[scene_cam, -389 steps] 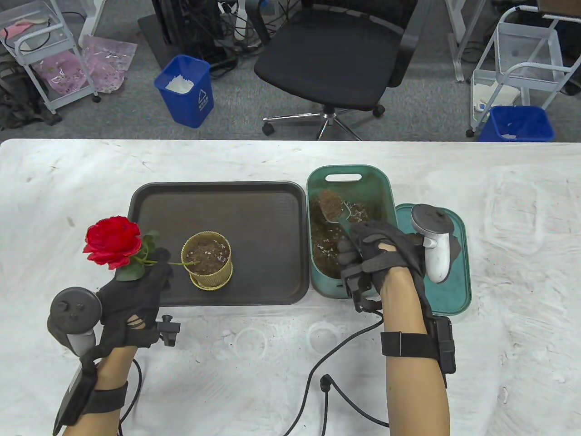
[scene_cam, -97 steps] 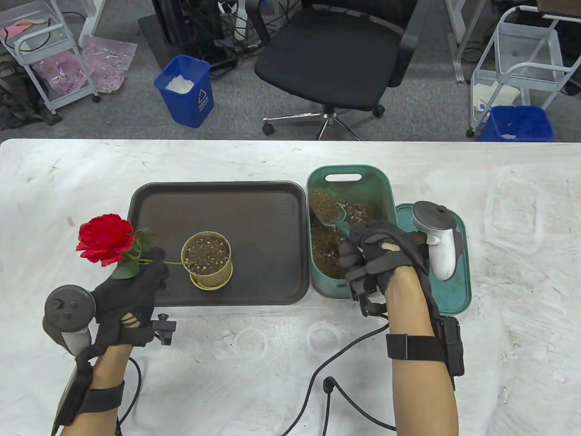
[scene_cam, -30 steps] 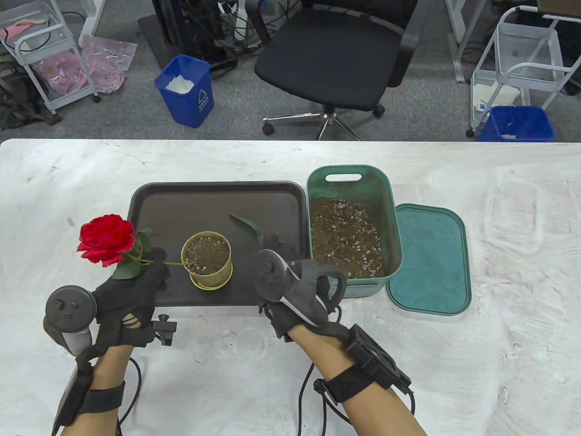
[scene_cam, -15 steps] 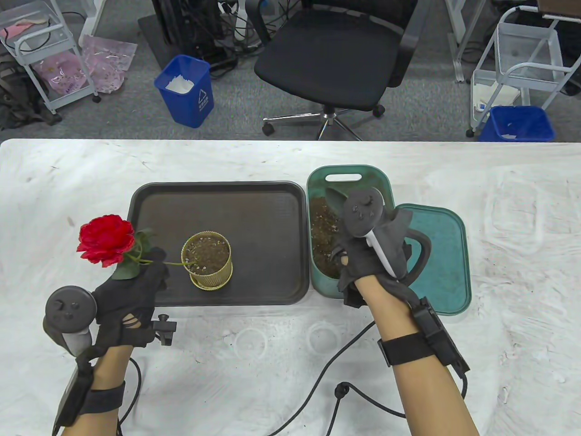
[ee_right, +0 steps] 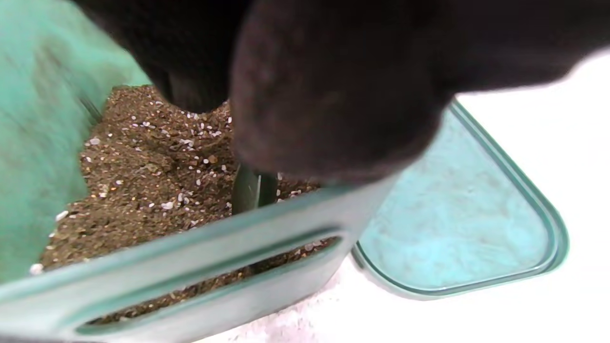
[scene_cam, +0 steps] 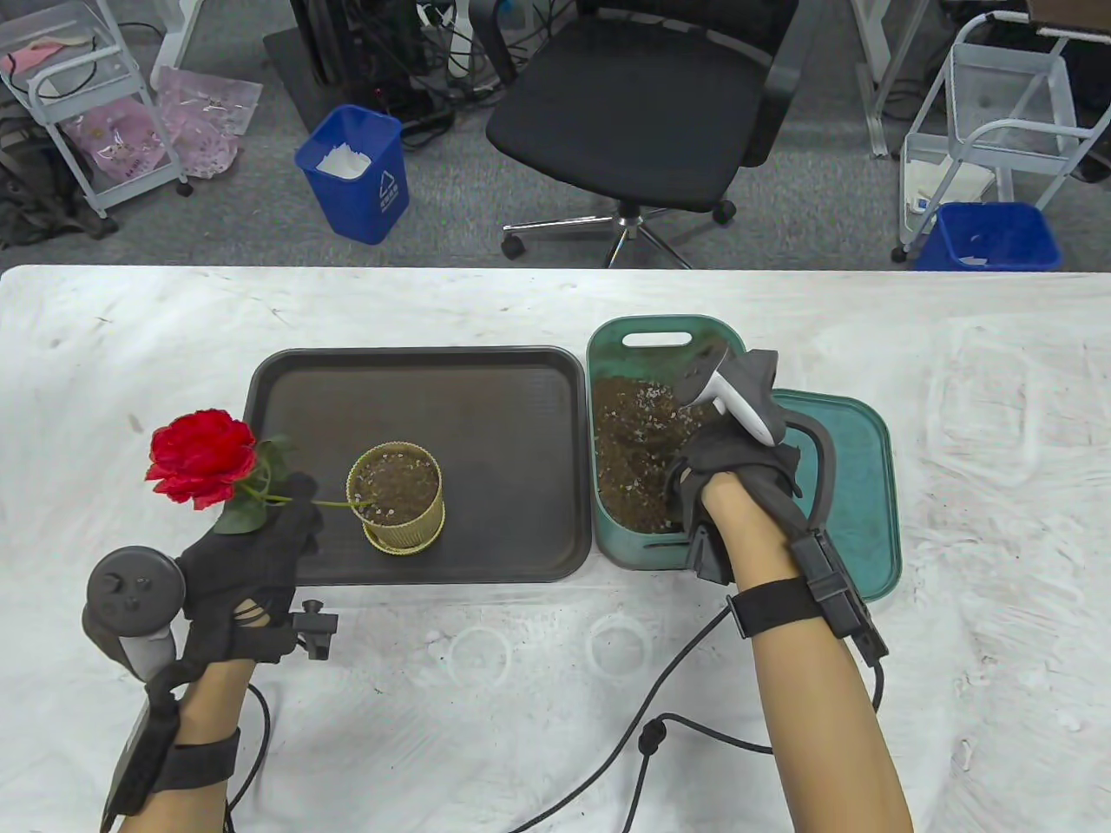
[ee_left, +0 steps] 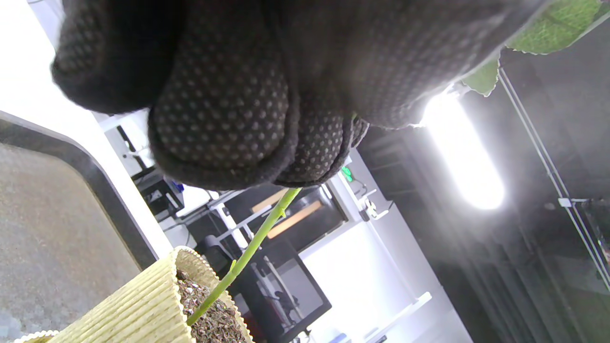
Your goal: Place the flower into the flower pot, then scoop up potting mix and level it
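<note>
Back from the black tray, right hand (scene_cam: 738,468) grips a green scoop (ee_right: 252,188) in brown potting mix (scene_cam: 638,451); left hand (scene_cam: 252,564) pinches the red flower's (scene_cam: 204,458) stem.

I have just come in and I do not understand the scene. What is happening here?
A person is potting a flower. The left hand holds its stem, whose end is in the soil of the flower pot on the tray. The right hand reaches into the green bin of potting mix.
</note>
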Action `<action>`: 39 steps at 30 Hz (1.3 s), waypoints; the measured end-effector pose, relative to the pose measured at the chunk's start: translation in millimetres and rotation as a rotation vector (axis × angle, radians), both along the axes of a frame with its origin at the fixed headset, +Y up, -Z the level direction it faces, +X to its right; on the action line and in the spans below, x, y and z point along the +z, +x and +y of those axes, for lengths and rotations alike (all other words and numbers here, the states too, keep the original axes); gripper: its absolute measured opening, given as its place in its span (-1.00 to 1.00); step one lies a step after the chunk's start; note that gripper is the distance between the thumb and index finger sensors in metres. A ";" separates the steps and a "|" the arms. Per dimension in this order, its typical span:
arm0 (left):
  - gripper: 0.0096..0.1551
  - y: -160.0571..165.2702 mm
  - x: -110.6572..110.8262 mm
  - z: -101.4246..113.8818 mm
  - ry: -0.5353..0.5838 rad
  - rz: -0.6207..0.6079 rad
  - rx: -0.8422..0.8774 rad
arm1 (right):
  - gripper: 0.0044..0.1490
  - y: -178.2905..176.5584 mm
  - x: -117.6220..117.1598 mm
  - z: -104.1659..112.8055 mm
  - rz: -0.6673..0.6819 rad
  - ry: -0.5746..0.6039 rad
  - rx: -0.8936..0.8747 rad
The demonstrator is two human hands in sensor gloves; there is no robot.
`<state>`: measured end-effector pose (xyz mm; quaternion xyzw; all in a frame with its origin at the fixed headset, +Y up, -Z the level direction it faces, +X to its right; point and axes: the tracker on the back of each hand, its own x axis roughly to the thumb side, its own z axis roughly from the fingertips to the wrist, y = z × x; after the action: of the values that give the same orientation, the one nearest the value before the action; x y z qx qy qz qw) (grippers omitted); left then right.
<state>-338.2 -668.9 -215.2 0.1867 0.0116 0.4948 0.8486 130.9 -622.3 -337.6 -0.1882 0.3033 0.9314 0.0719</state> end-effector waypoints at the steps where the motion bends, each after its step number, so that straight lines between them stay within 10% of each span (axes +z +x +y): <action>1: -0.54 0.0 0.0 0.0 0.000 0.000 0.000 | -0.38 1.1 -1.9 -4.3 -0.006 -0.022 -0.058; 21: -0.54 1.2 -0.7 -0.2 0.003 -0.008 -0.004 | -0.32 21.0 1.6 -32.6 -0.211 -0.024 -0.610; 39: -0.54 0.2 -0.6 0.1 -0.002 -0.003 0.007 | -0.33 54.1 44.3 -34.1 -0.464 0.228 -1.028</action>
<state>-337.9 -668.8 -215.9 0.1850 0.0116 0.4981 0.8471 185.0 -656.4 -293.3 -0.2070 0.2296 0.7380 0.5999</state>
